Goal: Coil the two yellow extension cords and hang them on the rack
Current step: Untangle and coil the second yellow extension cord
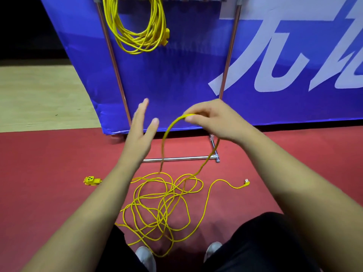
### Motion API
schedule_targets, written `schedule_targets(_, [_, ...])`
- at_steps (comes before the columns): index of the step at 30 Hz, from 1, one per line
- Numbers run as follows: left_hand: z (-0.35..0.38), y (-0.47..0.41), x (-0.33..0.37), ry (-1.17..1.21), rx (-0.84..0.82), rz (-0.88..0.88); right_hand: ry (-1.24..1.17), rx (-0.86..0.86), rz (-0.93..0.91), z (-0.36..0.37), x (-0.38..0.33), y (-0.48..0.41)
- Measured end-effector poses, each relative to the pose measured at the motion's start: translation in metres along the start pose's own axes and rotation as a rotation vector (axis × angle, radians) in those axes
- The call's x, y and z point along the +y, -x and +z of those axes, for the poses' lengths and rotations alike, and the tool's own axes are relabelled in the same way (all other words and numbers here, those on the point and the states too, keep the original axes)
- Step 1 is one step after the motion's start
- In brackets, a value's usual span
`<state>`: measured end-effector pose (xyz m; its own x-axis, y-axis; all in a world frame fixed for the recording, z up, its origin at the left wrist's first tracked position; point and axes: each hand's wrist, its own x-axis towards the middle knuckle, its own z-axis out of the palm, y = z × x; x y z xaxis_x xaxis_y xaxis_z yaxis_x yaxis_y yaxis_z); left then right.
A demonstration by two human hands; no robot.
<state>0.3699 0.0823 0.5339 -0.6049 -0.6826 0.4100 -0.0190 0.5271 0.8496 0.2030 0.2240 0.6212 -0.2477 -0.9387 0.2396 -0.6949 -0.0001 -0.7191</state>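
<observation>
The right hand (213,121) pinches a loop lifted from the tangled cord (163,214) below, while the left hand (140,132), flat and empty beside it, seems ready to gather coils.

Red floor (49,163): loose yellow cord (162,217) tangled, probably its socket block (92,181) left, plug (246,182) right, rack base bar (176,159) behind.

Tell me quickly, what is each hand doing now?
Left hand: open, holding nothing.
Right hand: pinches a raised loop of the loose yellow extension cord.
</observation>
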Motion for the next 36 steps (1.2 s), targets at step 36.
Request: schedule_targets(36, [0.012, 0.004, 0.004, 0.624, -0.163, -0.170, -0.059, -0.292, 0.376, 0.082, 0.136, 0.045])
